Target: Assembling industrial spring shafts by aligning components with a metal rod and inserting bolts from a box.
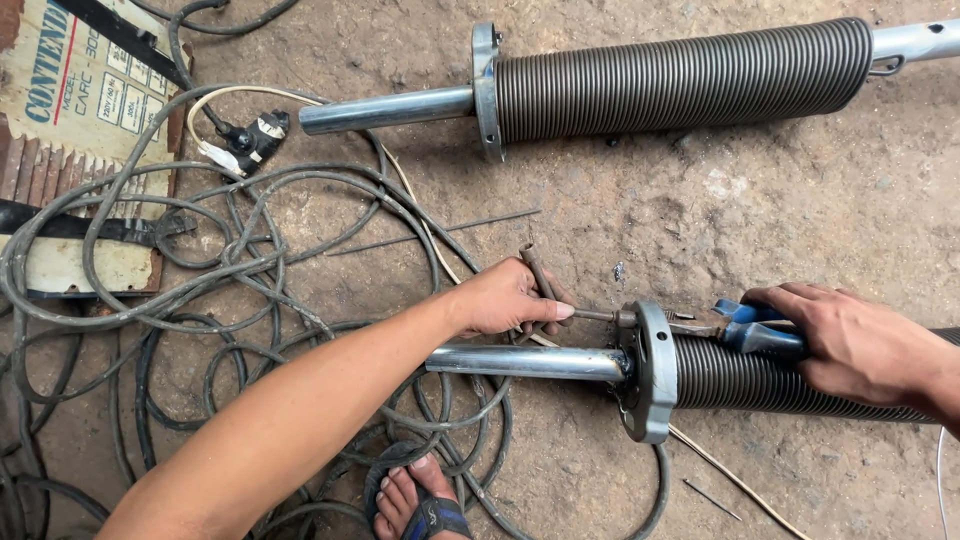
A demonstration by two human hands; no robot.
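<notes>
Gripping bent metal handle (537,272) with my left hand (505,298), driving bolt (597,315) at round flange (652,370); right hand (860,345) clamping blue-handled pliers (745,328) over near coil spring (790,380) on concrete floor (780,215). Risks I am judging: pliers slipping off, pinching fingers; foot (412,498) snagging in cables (200,290).

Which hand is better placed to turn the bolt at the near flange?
Left, probably. The left hand already grips the bent tool on the bolt at the flange. The right hand is occupied holding the blue-handled pliers.
</notes>
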